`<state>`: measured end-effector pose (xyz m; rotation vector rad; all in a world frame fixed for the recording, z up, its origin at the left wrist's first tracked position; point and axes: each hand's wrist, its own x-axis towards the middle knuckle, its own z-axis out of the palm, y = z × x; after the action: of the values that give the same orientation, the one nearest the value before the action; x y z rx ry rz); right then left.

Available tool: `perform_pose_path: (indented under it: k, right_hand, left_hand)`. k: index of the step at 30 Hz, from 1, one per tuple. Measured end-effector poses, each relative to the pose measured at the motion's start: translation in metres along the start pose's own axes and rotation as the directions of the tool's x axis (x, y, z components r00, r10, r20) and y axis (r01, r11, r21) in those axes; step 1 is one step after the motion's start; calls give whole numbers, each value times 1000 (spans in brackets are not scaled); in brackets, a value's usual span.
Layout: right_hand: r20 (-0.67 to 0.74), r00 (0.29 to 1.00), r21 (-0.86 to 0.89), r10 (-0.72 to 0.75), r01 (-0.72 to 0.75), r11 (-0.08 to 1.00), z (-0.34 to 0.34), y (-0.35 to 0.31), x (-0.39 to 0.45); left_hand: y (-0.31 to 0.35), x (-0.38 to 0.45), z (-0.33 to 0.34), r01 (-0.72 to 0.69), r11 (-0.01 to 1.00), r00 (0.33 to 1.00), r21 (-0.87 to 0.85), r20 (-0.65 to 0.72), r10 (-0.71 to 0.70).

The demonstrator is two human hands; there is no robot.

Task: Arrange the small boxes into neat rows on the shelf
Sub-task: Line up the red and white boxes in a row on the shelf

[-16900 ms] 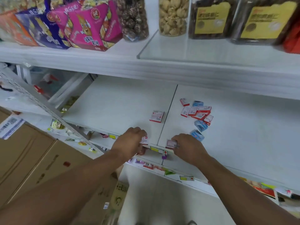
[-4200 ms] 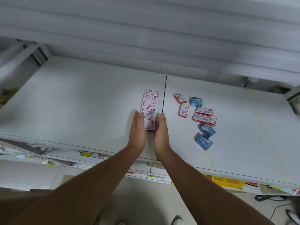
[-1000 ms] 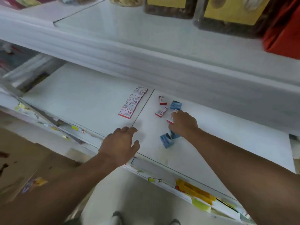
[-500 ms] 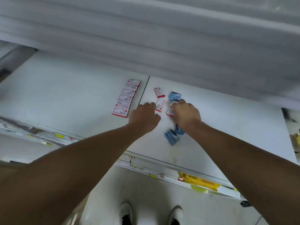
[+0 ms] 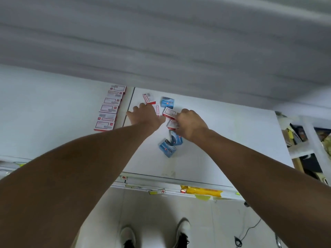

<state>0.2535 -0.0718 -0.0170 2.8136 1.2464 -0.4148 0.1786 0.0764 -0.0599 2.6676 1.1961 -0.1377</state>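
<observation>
Left hand (image 5: pixel 146 115): lying flat, fingers spread over loose red boxes (image 5: pixel 149 99), gripping nothing
Right hand (image 5: pixel 189 125): curling around red box (image 5: pixel 169 113); grip unclear
Row (image 5: pixel 109 109): sitting left of shelf (image 5: pixel 223 140) seam

The shelf (image 5: pixel 44 113) lies bare left of the row of red boxes (image 5: pixel 109 110); the upper shelf (image 5: pixel 161 42) overhangs closely.
</observation>
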Motion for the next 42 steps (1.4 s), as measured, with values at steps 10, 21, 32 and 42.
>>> perform_pose_path:
  k: [10, 21, 32, 42]
  right_hand:
    - [36, 999, 61, -1, -2, 998, -6, 23, -28]
    - [-93, 990, 200, -109, 126, 972, -50, 24, -58]
    - [-166, 911, 223, -377, 407, 886, -59, -39, -94]
    - [-139, 927, 145, -349, 368, 918, -41, -107, -146]
  left_hand:
    - [-31, -39, -10, -59, 996, 997, -64, -62, 55]
    - [-79, -149, -103, 18, 994, 994, -105, -109, -29]
    - [-145, -250, -124, 179, 978, 962, -110, -190, -197]
    - [-211, -257, -127, 26, 991, 972, -135, -229, -57]
